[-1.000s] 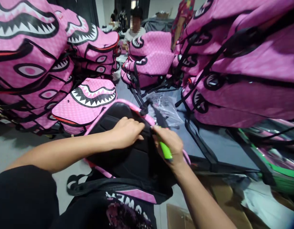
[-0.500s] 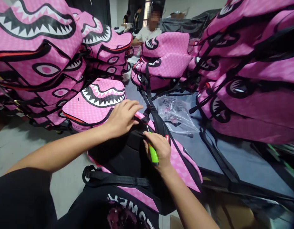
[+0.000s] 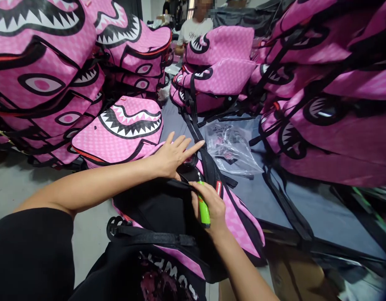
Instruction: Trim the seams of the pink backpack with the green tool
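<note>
A pink and black backpack (image 3: 243, 228) lies in front of me with its black back panel facing up. My left hand (image 3: 172, 159) rests near its top edge, fingers spread and palm down. In my right hand (image 3: 212, 202) is a bright green tool (image 3: 204, 211) with a slim metal tip and a dark end; its exact kind is unclear. My right thumb and index finger are also at the black fabric edge beside the left hand. A black shoulder strap (image 3: 210, 163) runs past the right hand, and another strap (image 3: 155, 237) lies nearer my body.
Pink shark-mouth backpacks are piled at the left (image 3: 39, 83), the back (image 3: 224, 79) and the right (image 3: 340, 138). One backpack (image 3: 92, 138) lies just beyond my left arm. A clear plastic bag (image 3: 239, 163) lies on the grey table (image 3: 337, 217). A person (image 3: 196, 31) is across the table.
My left hand's fingers have spread wider, and the hand has shifted slightly right. The green tool and right hand sit slightly lower in view. The camera view has shifted a little.
</note>
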